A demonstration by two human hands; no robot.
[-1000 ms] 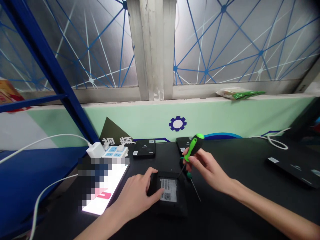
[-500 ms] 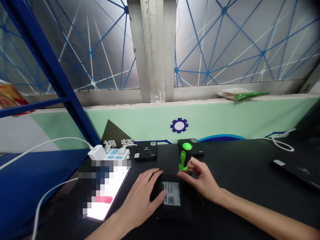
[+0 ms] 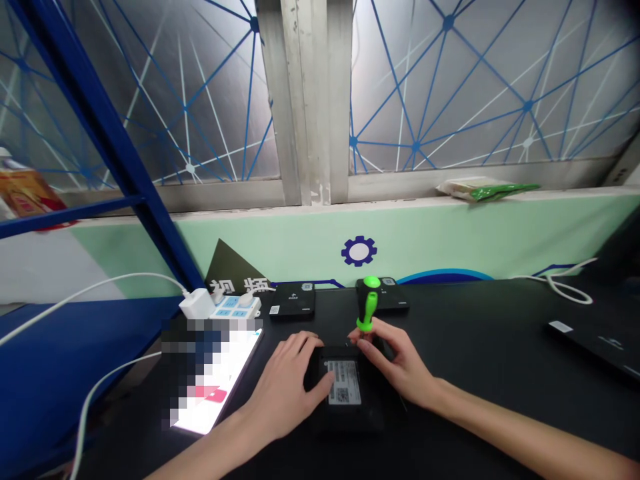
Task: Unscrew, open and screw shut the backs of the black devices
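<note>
A small black box [image 3: 350, 407] with a white label lies on the black table in front of me. My left hand [image 3: 285, 387] rests flat on its left side, fingers spread, thumb on the label's edge. My right hand [image 3: 395, 363] pinches the lower part of a green-and-black screwdriver [image 3: 369, 305], which stands upright with its tip at the box's far right corner. The tip itself is hidden by my fingers.
Two more black boxes [image 3: 293, 301] [image 3: 393, 293] lie at the back. A lit tablet [image 3: 213, 387] and a white power strip [image 3: 227, 308] with a charger sit left. A white cable [image 3: 565, 287] and a flat black device [image 3: 595, 343] lie right. A blue rack post [image 3: 115, 147] rises left.
The screwdriver went from tilted in the air to upright over the box's far corner, and my right hand came down to its lower end. My left hand stayed on the box.
</note>
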